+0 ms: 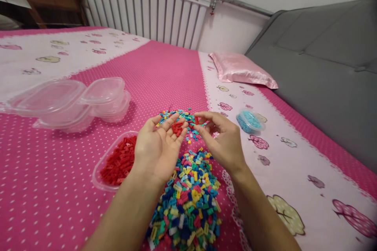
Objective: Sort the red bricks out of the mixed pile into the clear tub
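Observation:
My left hand (pixel 160 145) is turned palm up, fingers cupped around a few small red bricks (pixel 177 127) lying on its fingertips. My right hand (pixel 224 141) hovers beside it with fingers curled and pinched near those red bricks; what its fingertips hold is hidden. Below both hands lies a big heap of mixed-colour small bricks (pixel 188 200) on the pink bed cover. A smaller scatter of bricks (pixel 182 117) lies just beyond the hands. A clear tub of red bricks (pixel 118 162) sits left of my left wrist.
A small clear tub of light-blue bricks (pixel 249 121) stands to the right. Stacked empty clear tubs and lids (pixel 73 102) lie at the left. A pink pillow (pixel 241 70), a grey headboard (pixel 321 70) and a white radiator (pixel 147 8) lie beyond.

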The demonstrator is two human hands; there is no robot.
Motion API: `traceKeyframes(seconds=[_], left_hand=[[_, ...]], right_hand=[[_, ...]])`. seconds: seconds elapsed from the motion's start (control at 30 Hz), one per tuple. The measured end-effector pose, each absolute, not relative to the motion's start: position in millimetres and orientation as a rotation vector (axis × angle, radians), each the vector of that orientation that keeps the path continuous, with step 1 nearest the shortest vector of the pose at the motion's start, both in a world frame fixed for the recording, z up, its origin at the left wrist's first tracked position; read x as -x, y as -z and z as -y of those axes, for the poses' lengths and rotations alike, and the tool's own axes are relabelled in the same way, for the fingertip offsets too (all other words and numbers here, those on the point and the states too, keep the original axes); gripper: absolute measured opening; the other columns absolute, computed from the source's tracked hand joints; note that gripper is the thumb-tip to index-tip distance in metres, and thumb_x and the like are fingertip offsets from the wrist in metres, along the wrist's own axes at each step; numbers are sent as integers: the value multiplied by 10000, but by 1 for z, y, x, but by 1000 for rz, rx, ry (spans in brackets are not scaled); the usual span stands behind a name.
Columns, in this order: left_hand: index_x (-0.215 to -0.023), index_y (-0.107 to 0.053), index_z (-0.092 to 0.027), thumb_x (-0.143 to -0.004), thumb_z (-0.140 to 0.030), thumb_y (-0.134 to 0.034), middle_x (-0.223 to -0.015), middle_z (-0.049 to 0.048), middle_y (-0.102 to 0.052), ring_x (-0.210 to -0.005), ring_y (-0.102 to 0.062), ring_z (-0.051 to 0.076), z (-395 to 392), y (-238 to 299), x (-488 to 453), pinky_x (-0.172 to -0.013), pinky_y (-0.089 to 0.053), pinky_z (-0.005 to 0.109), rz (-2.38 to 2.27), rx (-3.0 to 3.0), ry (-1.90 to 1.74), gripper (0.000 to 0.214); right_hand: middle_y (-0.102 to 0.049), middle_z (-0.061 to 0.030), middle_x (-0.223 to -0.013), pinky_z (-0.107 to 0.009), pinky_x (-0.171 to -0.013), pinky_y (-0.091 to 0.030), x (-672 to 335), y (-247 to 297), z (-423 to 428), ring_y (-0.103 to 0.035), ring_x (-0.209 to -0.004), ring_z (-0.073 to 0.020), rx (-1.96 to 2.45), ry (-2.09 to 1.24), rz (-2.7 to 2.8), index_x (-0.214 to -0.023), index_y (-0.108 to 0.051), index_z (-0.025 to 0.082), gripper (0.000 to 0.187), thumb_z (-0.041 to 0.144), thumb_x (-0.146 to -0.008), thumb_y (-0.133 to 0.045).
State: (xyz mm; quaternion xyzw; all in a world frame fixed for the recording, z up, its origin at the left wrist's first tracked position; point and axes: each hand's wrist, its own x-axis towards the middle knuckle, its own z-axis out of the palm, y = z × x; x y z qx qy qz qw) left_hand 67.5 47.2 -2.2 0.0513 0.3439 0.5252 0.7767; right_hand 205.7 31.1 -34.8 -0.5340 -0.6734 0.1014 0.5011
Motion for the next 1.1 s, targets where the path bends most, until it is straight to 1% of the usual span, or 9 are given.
traceKeyframes(seconds=[0.13,0.33,0.43,0.57,0.73,0.83,0.93,1.0,1.1], left_hand=[[-1043,-552,-107,-814,-250,-352,-974,129,-599,-863,-602,172,-45,5,-70,-791,-512,275,-719,-133,-1102,336],[-1011,-554,-103,-824,-246,-346,-853,109,-602,-738,-593,148,-44,7,-76,-675,-512,240,-679,-115,-1030,314],[-1012,-554,-90,-828,-250,-340,-854,119,-606,-729,-594,145,-44,7,-76,-656,-508,228,-660,-109,-1013,325],[-1043,-541,-66,-835,-253,-344,-874,122,-598,-781,-602,159,-44,8,-73,-708,-517,243,-654,-116,-1029,342],[-1073,-526,-82,-831,-256,-359,-936,124,-589,-858,-601,186,-46,5,-69,-776,-524,288,-674,-123,-1091,342],[-1082,-526,-70,-830,-257,-353,-927,127,-580,-855,-597,179,-48,2,-65,-778,-524,275,-710,-122,-1142,358],[-1091,-532,-48,-832,-269,-347,-906,133,-578,-851,-594,175,-50,1,-62,-760,-529,263,-722,-137,-1178,387],[-1107,-531,-45,-833,-280,-346,-926,144,-581,-890,-593,191,-51,2,-60,-760,-533,273,-722,-144,-1187,406],[-1122,-529,-45,-831,-287,-352,-951,157,-584,-932,-591,209,-51,3,-58,-774,-537,293,-712,-143,-1185,418]], right_hand=[[-620,-5,-852,-234,-597,-458,-202,31,-27,-519,-617,-90,1278,-253,1652,-1027,-637,229,234,190,-807,-567],[-592,9,-804,-228,-577,-428,-201,29,-26,-446,-552,-77,1283,-259,1755,-1054,-639,237,272,176,-792,-600],[-580,7,-805,-227,-588,-418,-200,29,-27,-443,-573,-82,1289,-222,1790,-1063,-644,244,291,172,-783,-620],[-568,6,-829,-227,-574,-411,-201,30,-27,-420,-546,-73,1269,-200,1779,-1100,-623,239,313,180,-793,-611],[-579,-2,-827,-230,-567,-409,-209,37,-35,-457,-557,-83,1343,-123,1605,-1042,-633,207,229,184,-836,-536],[-617,-22,-881,-254,-631,-438,-216,52,-47,-519,-629,-110,1454,-122,1644,-1013,-645,194,221,168,-820,-540],[-641,-50,-961,-297,-770,-449,-219,71,-59,-579,-822,-164,1570,-159,1807,-996,-657,184,231,130,-819,-518],[-643,-61,-992,-315,-838,-433,-218,83,-65,-569,-924,-188,1645,-161,1898,-989,-664,181,237,115,-826,-505],[-642,-58,-986,-306,-869,-416,-216,96,-69,-547,-958,-186,1694,-150,2004,-997,-671,196,253,109,-845,-489]])
